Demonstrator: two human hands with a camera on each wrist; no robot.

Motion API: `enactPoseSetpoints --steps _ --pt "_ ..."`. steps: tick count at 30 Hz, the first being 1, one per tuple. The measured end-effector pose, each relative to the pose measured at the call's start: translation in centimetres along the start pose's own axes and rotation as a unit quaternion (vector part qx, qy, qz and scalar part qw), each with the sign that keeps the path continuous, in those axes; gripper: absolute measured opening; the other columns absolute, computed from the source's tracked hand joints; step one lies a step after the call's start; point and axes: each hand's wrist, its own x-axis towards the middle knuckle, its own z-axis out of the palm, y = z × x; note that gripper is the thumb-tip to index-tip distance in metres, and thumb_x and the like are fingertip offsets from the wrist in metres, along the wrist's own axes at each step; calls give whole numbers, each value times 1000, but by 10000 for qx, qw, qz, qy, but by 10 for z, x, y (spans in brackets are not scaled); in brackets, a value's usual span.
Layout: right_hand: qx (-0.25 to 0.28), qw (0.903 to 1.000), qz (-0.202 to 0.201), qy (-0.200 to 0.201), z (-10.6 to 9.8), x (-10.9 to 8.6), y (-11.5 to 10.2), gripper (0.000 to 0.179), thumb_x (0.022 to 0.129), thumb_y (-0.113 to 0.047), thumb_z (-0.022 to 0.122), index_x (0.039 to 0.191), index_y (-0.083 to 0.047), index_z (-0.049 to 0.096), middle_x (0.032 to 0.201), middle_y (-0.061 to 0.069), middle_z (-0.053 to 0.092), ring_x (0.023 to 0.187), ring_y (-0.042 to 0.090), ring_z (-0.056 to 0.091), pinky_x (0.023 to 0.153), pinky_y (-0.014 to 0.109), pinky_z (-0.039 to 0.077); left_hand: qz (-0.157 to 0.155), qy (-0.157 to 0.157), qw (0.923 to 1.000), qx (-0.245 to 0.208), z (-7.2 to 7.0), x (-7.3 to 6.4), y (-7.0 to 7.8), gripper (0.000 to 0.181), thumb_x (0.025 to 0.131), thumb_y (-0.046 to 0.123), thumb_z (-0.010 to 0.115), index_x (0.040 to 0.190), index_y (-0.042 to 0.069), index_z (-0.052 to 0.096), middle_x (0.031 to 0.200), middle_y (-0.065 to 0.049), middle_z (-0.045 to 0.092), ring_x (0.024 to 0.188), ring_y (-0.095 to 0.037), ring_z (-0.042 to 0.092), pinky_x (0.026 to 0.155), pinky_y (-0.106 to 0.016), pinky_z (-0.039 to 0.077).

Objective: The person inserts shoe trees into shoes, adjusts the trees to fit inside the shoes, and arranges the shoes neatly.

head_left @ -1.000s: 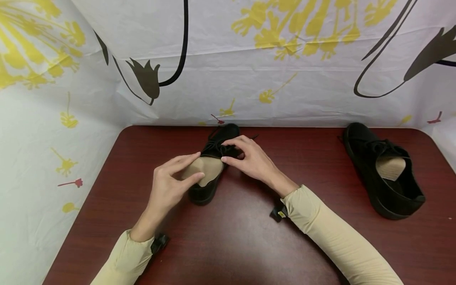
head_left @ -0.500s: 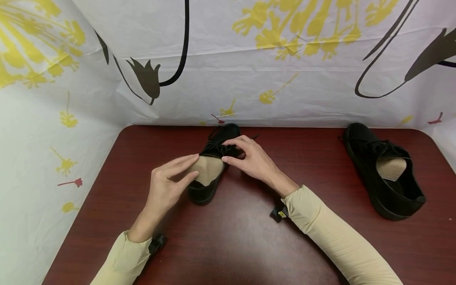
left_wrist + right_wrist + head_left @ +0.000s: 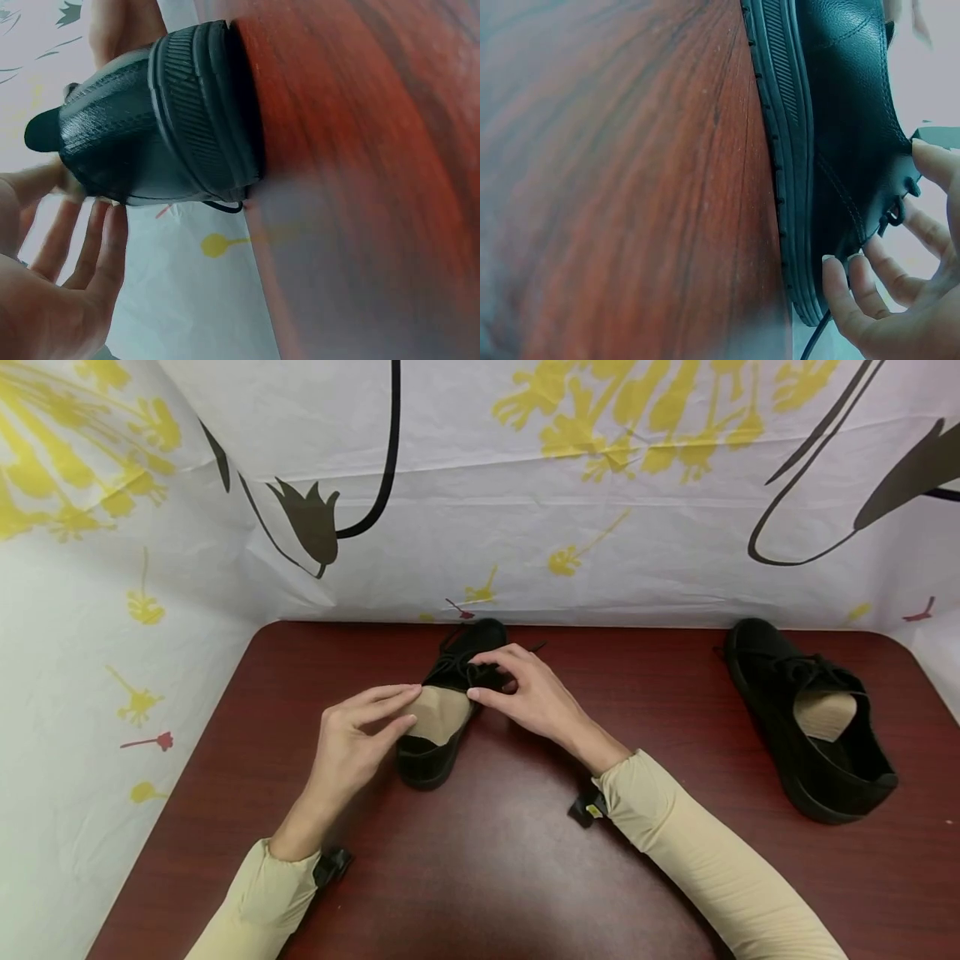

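A black lace-up shoe [image 3: 426,766] stands on the table with its toe pointing away and its heel toward me. In its opening sits a tan cardboard insert [image 3: 442,714]. My left hand [image 3: 347,739] pinches the insert's left edge, thumb and fingertips close to the shoe's rim; the left wrist view shows the thumb at the tan edge beyond the heel [image 3: 112,127]. At the laces, my right hand [image 3: 536,695] holds the shoe's upper, its thumb at the front edge of the opening and its fingers over the lacing, as the right wrist view [image 3: 847,135] also has it.
A second black shoe [image 3: 772,718] stands at the right of the table, a tan insert [image 3: 823,714] inside it. The dark red table [image 3: 510,868] ends at a white printed cloth [image 3: 450,527] behind and on the sides.
The tan insert has gone deeper into the shoe, and its near edge now lies farther from the heel. My left thumb has shifted slightly left and up; the right hand keeps its place.
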Motion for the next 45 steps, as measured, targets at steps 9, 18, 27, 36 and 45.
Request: enactPoseSetpoints --steps 9,18,27,36,45 --pt "-6 10000 -6 43 0 0 1 41 91 -45 71 129 -29 63 124 -7 57 115 18 57 88 34 53 -50 2 9997 248 1 1 0 38 82 2 80 118 14 75 116 1 71 106 -17 67 90 -23 51" --pt "-27 10000 -22 -9 0 0 1 42 92 -44 70 129 -26 63 125 -6 57 114 19 56 88 35 53 -45 -27 9995 320 0 4 1 37 81 3 81 116 15 76 113 2 72 105 -16 68 85 -20 52" --pt "-14 10000 -40 33 0 1 2 41 91 -43 71 128 -26 64 123 -5 57 112 18 57 87 34 53 -163 36 9994 308 1 7 -2 34 81 6 83 112 17 78 108 4 73 97 -14 69 76 -23 55" --pt "1 10000 -46 64 0 1 2 40 91 -42 72 128 -27 64 122 -6 57 112 18 57 87 34 53 -335 83 9992 191 2 8 -4 31 80 6 83 109 17 79 104 4 73 92 -25 70 70 -21 55" --pt "54 10000 -69 43 1 1 2 40 92 -42 71 128 -25 64 123 -6 57 112 18 56 87 34 53 -475 114 9987 129 3 9 -2 33 78 1 83 108 15 79 101 3 73 85 -13 69 70 -23 56"
